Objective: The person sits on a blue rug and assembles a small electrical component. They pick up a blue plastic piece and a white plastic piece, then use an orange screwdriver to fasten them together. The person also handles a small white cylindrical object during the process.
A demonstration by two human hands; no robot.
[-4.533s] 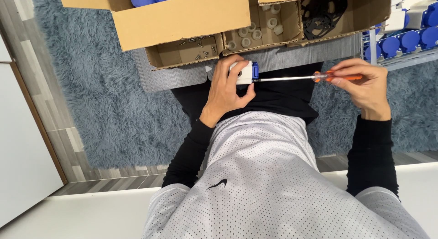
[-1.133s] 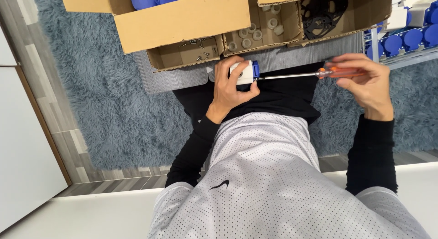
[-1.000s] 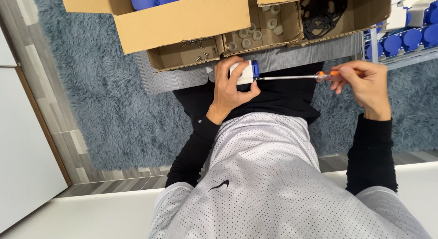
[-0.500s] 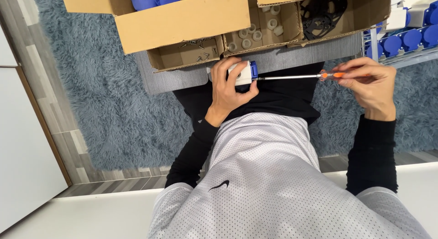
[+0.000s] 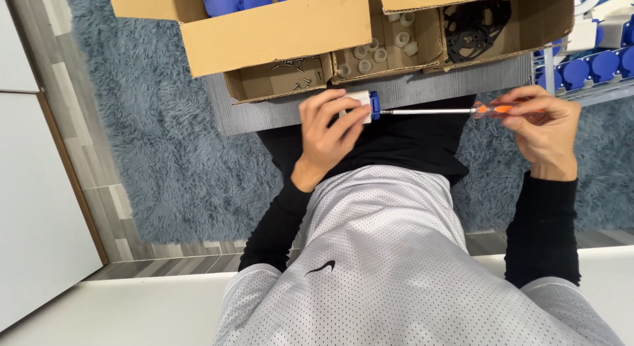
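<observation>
My left hand [image 5: 328, 131] grips a small white and blue part [image 5: 365, 104] over my lap, just near of the cardboard boxes [image 5: 277, 35]. My right hand [image 5: 543, 124] closes its fingers around the orange screwdriver [image 5: 449, 111], whose shaft runs left into the part's blue end.

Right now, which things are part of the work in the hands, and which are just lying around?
In use:
left hand holding the white and blue part
right hand holding the screwdriver

Lying about:
box of screws
box of white rings
box of black rings
blue caps
rug
</observation>
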